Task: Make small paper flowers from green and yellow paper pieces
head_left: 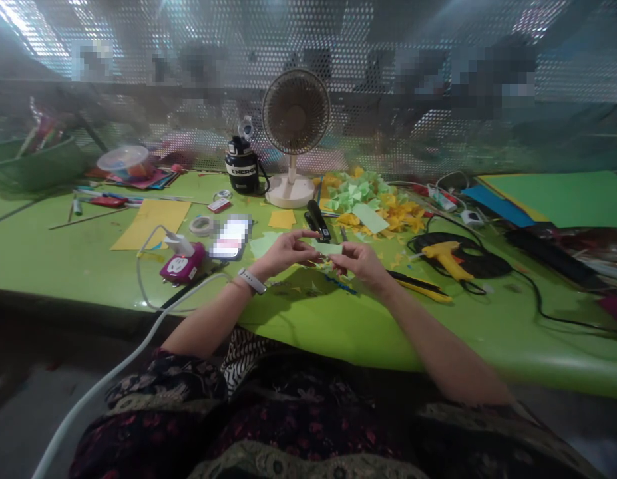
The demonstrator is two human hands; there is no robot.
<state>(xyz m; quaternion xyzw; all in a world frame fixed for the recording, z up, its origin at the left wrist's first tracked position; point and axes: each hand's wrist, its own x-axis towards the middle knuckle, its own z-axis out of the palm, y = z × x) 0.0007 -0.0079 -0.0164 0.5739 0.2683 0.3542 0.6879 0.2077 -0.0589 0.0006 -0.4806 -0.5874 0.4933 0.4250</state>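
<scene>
Between my two hands is a small pale green paper strip, raised a little over the green table. My left hand pinches its left end, with the index finger stretched above it. At the other end, the thumb and fingers of my right hand close on the paper. Just beyond the hands lies a black stapler. Light green paper rests partly behind my left hand. Small paper scraps and a blue piece lie below the hands. A yellow cutter knife is beside my right wrist.
A heap of folded green and yellow paper pieces sits before a fan and a black bottle. To the right is a yellow glue gun; to the left, a phone, tape roll and purple power adapter with cables.
</scene>
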